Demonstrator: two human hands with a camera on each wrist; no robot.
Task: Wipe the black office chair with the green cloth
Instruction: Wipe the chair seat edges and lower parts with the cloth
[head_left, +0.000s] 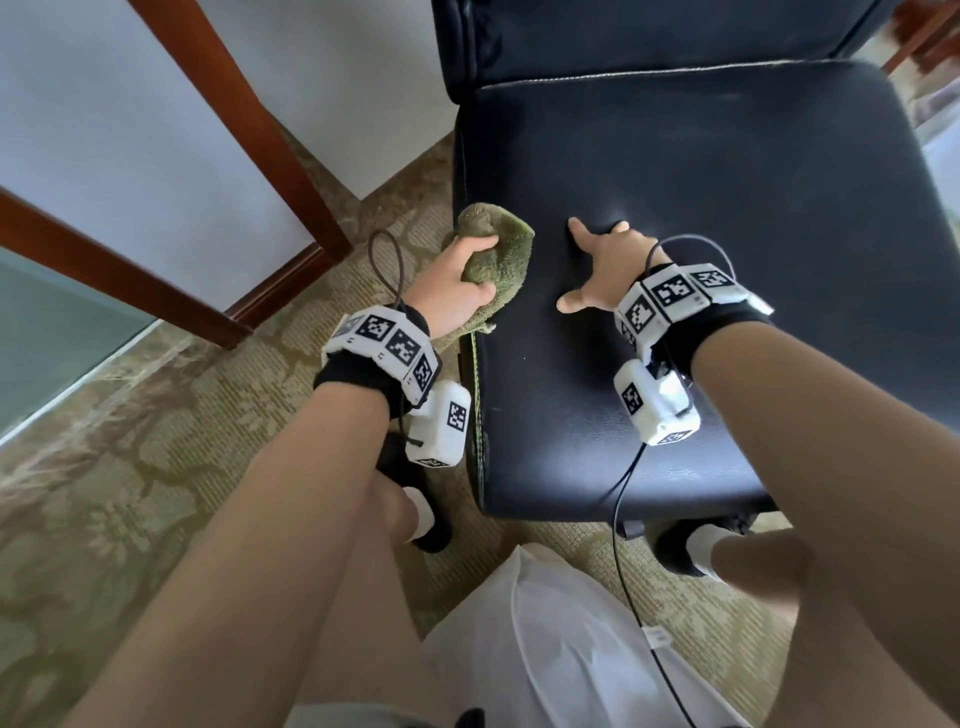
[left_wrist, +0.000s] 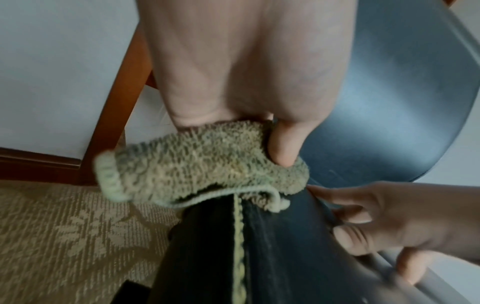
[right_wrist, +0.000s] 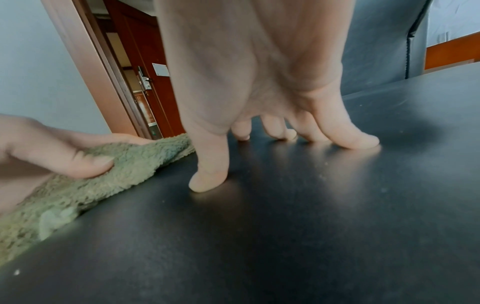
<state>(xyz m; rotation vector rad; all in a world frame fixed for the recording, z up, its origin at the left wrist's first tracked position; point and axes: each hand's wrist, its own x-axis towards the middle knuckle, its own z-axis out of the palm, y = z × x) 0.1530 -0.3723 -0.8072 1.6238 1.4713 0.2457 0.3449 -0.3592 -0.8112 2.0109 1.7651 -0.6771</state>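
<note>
I have my left hand (head_left: 457, 283) wrapped around the green cloth (head_left: 498, 249), thumb and fingers curled into the bunched terry, and it sits on the left edge of the black office chair (head_left: 701, 218) seat, at centre-left of the head view. My right hand (head_left: 605, 267) holds nothing; its fingers are spread and straight, tips planted on the seat leather just to the right of the cloth, apparently bracing the chair so it does not roll or swivel.

The step in hand, as I judge it, is wiping the seat's left border and its stitched seam. To do it well I would flatten the cloth under the palm instead of gripping it as a ball, so more terry meets the leather, then draw it along the seam in overlapping strokes while the right hand goes on steadying the seat. A trailing corner of cloth hangs over the edge toward the lower part of the frame; I would tuck it in so that it does not drag on the carpet (head_left: 156, 493).

The cloth's long axis runs roughly along the seat's left edge, from upper centre of the frame down toward my left wrist. The chair's seat stretches from the backrest at the top of the head view to its front edge low in the frame.
</note>
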